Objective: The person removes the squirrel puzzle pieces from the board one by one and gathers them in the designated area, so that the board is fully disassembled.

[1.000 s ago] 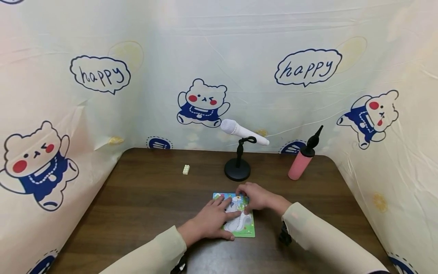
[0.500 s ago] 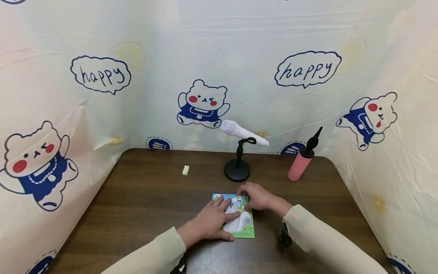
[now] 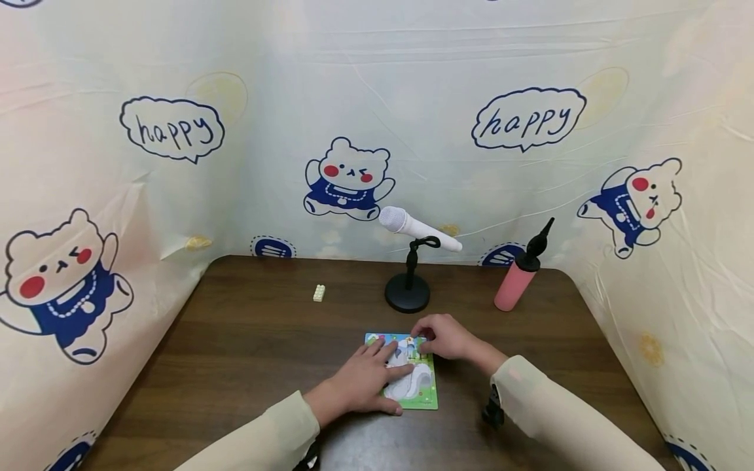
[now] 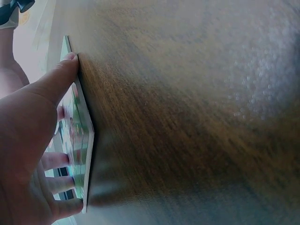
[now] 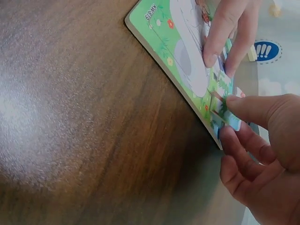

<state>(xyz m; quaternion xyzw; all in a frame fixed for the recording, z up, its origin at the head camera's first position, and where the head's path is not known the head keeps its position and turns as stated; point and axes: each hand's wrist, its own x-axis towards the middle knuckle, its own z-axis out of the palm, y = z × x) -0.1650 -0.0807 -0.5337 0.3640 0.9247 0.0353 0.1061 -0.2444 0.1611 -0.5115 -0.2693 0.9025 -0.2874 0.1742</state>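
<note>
The puzzle board (image 3: 414,392) lies flat on the bench (image 3: 265,360), a thin rectangle with a pale edge. Seen from the head, its picture shows green ground with small red and yellow flowers toward 6 o'clock, light blue toward 12, and a large white-and-grey figure across the middle; the left hand (image 3: 365,378) covers its 9 o'clock side. At the 1 o'clock corner, the right hand (image 5: 276,145) pinches a small puzzle piece (image 5: 230,120), blue with green leaves, raised at an angle rather than flush.

Pale cream sleeves (image 3: 568,409) meet black wrist-worn devices (image 3: 493,411).
</note>
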